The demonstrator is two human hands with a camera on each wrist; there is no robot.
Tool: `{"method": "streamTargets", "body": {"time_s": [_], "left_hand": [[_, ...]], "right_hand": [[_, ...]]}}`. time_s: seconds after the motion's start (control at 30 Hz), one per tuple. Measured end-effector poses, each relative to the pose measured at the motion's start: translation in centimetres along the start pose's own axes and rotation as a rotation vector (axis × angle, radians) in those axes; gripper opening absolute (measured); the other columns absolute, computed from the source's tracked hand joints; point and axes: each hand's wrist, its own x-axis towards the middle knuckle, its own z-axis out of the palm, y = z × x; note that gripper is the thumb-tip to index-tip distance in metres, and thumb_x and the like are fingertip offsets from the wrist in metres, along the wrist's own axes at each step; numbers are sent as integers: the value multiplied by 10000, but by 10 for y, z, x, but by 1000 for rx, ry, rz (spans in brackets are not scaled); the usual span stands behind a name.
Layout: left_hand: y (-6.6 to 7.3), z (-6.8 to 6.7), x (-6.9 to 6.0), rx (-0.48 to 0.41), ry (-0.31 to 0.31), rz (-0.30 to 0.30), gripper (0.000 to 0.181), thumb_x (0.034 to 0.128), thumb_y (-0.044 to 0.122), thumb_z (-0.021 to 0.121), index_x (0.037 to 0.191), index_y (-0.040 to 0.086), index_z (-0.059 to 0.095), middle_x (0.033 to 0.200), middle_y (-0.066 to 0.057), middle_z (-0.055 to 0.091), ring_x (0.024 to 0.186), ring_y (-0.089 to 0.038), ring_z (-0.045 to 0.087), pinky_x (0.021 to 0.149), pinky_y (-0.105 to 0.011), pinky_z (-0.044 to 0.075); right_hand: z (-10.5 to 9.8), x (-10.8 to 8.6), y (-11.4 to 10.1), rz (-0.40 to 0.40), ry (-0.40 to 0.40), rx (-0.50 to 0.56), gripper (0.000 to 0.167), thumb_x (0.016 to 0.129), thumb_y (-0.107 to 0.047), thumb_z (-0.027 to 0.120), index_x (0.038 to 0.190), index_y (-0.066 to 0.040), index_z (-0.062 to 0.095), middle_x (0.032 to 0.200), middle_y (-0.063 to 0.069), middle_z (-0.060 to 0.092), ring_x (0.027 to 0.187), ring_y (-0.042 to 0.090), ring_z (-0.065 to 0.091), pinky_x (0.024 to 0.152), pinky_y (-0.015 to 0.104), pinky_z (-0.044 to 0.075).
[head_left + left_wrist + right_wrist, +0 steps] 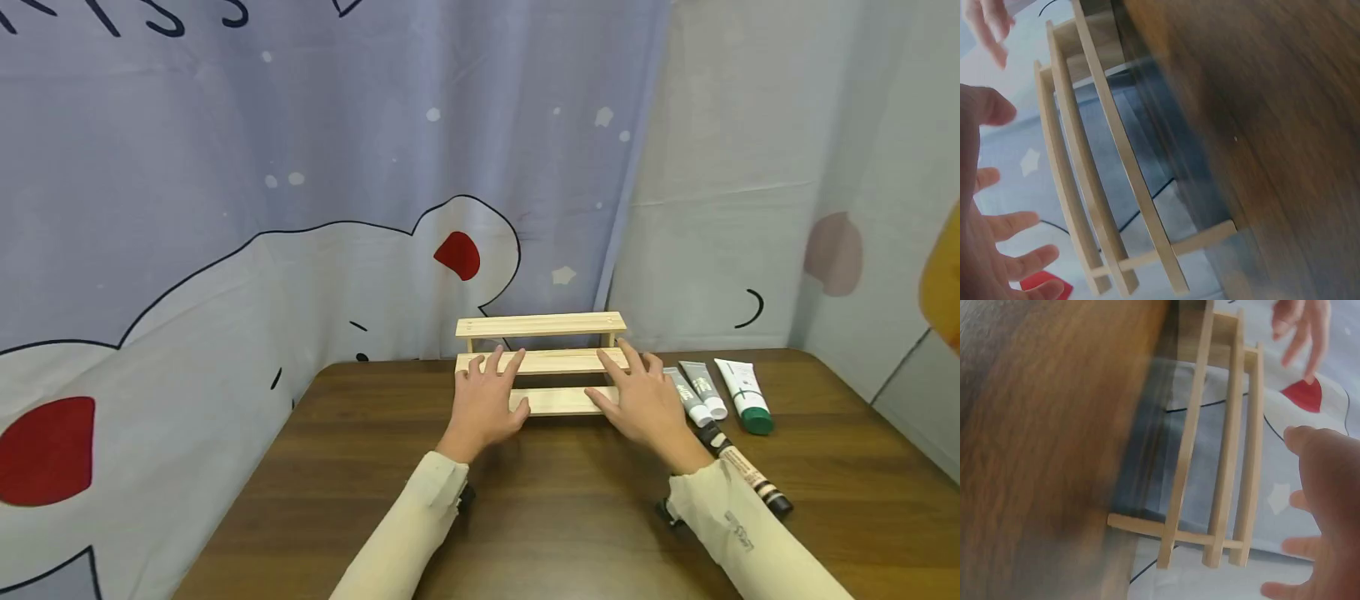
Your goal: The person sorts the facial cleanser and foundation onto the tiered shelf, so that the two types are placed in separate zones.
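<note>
A pale wooden rack (555, 362) with three slats stands at the table's back edge. Both hands hover over its front, fingers spread, nothing held. The left hand (483, 407) is in front of the rack's left part, the right hand (647, 408) in front of its right part. In the left wrist view a gap shows between the left hand (1004, 250) and the slats (1082, 169). The right wrist view likewise shows the right hand (1329, 506) apart from the rack (1225, 456).
Right of the rack lie two grey tubes (703, 387), a white tube with a green cap (742, 392) and a black-and-cream marker (746, 469) on the brown table (360, 450). A printed curtain (337, 150) hangs behind.
</note>
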Motion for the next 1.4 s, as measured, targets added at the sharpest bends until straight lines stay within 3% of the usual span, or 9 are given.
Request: {"method": "streamTargets", "body": {"time_s": [0.1, 0.23, 0.4, 0.8, 1.1, 1.2, 1.4], "left_hand": [[-10, -1, -3, -63, -1, -35, 642, 895, 448, 589, 1498, 299, 425, 1466, -79, 471, 1212, -367, 493, 873, -531, 440], [-21, 0, -8, -115, -26, -67, 569, 897, 418, 585, 1450, 316, 498, 1380, -57, 513, 1128, -335, 513, 801, -467, 441], [-30, 1, -15, -191, -34, -108, 472, 902, 414, 603, 1359, 297, 589, 1325, -64, 537, 1097, -330, 518, 795, -473, 442], [-55, 10, -22, -306, -54, -165, 293, 906, 364, 668, 1155, 223, 728, 1229, -70, 605, 1045, -345, 562, 782, -510, 493], [-64, 15, -21, -372, -99, -237, 294, 911, 394, 675, 1157, 244, 734, 1290, -106, 576, 1066, -353, 555, 803, -522, 497], [-66, 15, -21, -377, -127, -262, 297, 903, 414, 677, 1149, 261, 740, 1287, -105, 588, 1080, -371, 568, 815, -544, 500], [-68, 17, -22, -404, -204, -280, 332, 891, 441, 704, 1179, 277, 734, 1327, -82, 599, 1167, -380, 579, 822, -565, 513]], "right_hand": [[-3, -2, 6, 27, 0, 41, 675, 961, -534, 556, 1509, -159, 436, 1523, 235, 339, 1256, 570, 395, 908, 674, 422], [-7, -7, 13, 50, 69, 123, 612, 949, -443, 625, 1454, -119, 502, 1450, 242, 441, 1195, 545, 457, 843, 661, 464], [-14, -11, 22, 87, 113, 218, 542, 930, -348, 680, 1379, -69, 560, 1345, 238, 537, 1108, 504, 524, 783, 633, 480], [-21, -9, 56, 206, -30, 415, 444, 935, -198, 619, 1319, 18, 561, 1226, 290, 624, 1109, 505, 566, 840, 598, 472], [-17, -3, 91, 281, -218, 491, 539, 935, -251, 653, 1336, 87, 528, 1234, 347, 593, 1036, 498, 613, 694, 449, 554], [-16, -2, 99, 318, -255, 503, 548, 928, -257, 653, 1335, 88, 530, 1235, 344, 595, 1041, 495, 614, 737, 477, 553], [-13, -1, 109, 294, -249, 436, 496, 918, -220, 655, 1284, 102, 563, 1180, 342, 625, 1030, 500, 625, 804, 548, 531]]}}
